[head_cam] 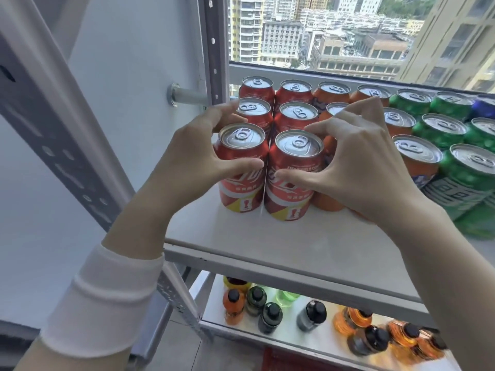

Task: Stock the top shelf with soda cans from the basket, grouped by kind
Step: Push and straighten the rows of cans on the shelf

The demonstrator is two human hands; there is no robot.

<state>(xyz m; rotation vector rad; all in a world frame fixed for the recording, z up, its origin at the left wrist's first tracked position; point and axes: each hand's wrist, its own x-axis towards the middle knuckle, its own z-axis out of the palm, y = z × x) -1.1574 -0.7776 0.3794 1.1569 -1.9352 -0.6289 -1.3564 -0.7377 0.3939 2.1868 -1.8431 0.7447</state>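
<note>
Head view: left hand and right hand, grip apart, bracket two front red cans on top shelf — uneven nudge could topple one onto orange cans.

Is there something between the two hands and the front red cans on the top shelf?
Nothing visible. The left hand curves around the front left red can and the right hand around the front right red can; fingers open, contact unclear.

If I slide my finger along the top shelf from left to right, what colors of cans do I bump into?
red cans → orange cans → green cans → one blue can at the far right edge.
</note>
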